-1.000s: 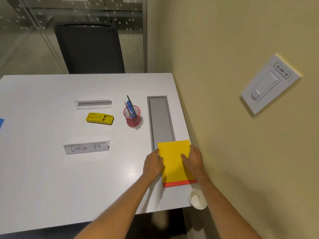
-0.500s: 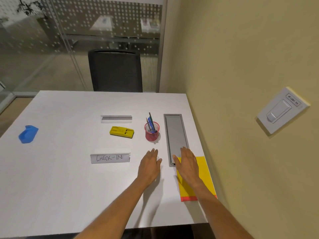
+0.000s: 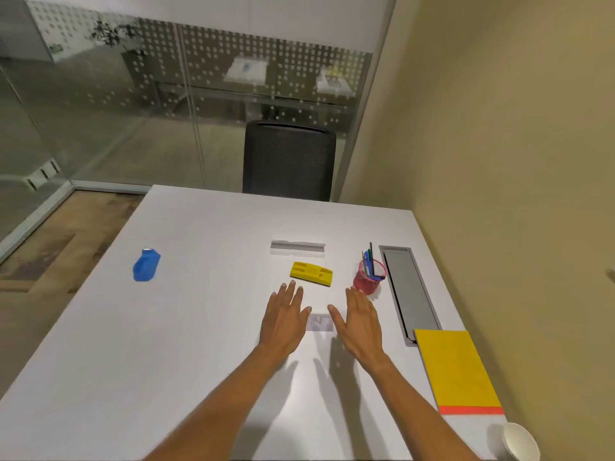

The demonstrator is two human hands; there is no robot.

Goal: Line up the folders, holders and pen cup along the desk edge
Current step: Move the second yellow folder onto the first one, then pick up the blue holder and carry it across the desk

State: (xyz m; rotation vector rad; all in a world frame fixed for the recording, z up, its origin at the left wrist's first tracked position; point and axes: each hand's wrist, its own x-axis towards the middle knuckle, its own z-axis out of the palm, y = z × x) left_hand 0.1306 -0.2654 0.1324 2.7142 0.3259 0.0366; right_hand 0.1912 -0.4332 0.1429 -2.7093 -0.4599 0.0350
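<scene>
1. The left hand [image 3: 286, 322] and right hand [image 3: 359, 324] are both spread flat with straight fingers and grip nothing. They sit either side of the lettered sign holder [image 3: 318, 322], of which only "IN" shows between them. I can't tell whether the palms touch it or hover over it.
2. That holder looks like a light, stiff strip of clear plastic with a paper slip inside. I'd expect it to slide readily on the smooth tabletop [image 3: 199, 327] and to skew if pushed at one end. Taking it by both short ends seems the sound way.
3. A blank holder [image 3: 297, 248] lies further back, with a yellow plastic piece [image 3: 311, 274] just in front of it.
4. The pink pen cup [image 3: 367, 282] stands just ahead of the right fingertips, beside the grey cable hatch [image 3: 404, 291]. Loaded with tall pens, it looks tippy, so a careless sweep of that hand could knock it.
5. The yellow folder [image 3: 456, 367] lies along the wall-side edge, its far corner meeting the hatch's near end. An orange folder [image 3: 471, 409] peeks out beneath it. Both look thin and floppy, so they are best slid flat.
6. A paper cup [image 3: 519, 442] sits at the near right corner, close to the folders. A blue object [image 3: 146, 265] lies well apart on the left, and a chair [image 3: 289, 161] stands at the far side.
</scene>
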